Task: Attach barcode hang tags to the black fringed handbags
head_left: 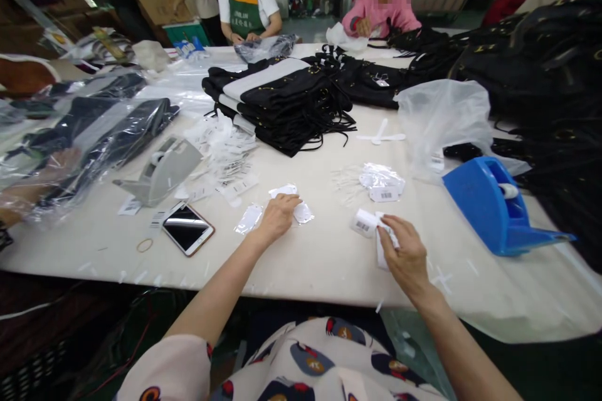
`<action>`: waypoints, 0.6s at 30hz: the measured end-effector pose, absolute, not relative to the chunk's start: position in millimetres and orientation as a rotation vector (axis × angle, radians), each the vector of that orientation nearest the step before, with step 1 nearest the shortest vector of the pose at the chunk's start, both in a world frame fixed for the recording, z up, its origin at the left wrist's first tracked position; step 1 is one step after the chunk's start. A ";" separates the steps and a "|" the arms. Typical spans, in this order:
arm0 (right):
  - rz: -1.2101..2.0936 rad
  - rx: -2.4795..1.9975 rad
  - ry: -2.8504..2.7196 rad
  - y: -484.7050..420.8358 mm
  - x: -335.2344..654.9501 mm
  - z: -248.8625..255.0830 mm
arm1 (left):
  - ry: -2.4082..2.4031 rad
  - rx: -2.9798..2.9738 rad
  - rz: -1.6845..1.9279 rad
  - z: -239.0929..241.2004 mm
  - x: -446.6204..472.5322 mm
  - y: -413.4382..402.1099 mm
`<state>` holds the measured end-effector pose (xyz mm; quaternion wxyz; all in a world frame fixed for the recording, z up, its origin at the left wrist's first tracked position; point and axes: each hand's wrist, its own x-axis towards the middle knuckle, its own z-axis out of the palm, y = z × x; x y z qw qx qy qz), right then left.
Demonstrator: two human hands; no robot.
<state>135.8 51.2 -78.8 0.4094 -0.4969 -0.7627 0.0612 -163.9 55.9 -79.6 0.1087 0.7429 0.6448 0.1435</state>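
My left hand [277,218] rests on the white table [310,263], its fingers curled over small clear plastic packets [301,212] with white tags. My right hand [403,252] is closed on a bunch of white barcode tags [367,223] that stick out to the left of its fingers. More tags in clear packets [382,183] lie a little beyond both hands. A pile of white tags [224,156] spreads at the left.
A blue tape dispenser [498,207] stands right, a grey one [162,170] left, with a phone [188,228] and a rubber band [145,244] near the edge. Folded black garments [282,100], bagged ones [84,138], a clear bag [444,119]. Two people sit at the far side.
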 end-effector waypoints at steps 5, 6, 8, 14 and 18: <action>0.281 -1.135 -2.027 8.0 118.4 -89.4 | 1.687 2.447 0.006 -71.3 -159.7 77.1; 0.306 -1.135 -2.028 4.0 118.9 -91.6 | 1.666 2.468 -0.056 -68.1 -160.4 81.2; 0.352 -1.147 -2.020 -1.4 120.5 -94.9 | 1.659 2.493 -0.130 -61.6 -162.4 87.7; 0.603 -1.147 -1.933 -6.0 108.8 -90.1 | 1.643 2.406 0.033 -45.7 -166.8 87.6; 0.970 -1.240 -1.723 -0.2 86.6 -78.5 | 1.576 1.769 0.566 -36.6 -151.1 66.8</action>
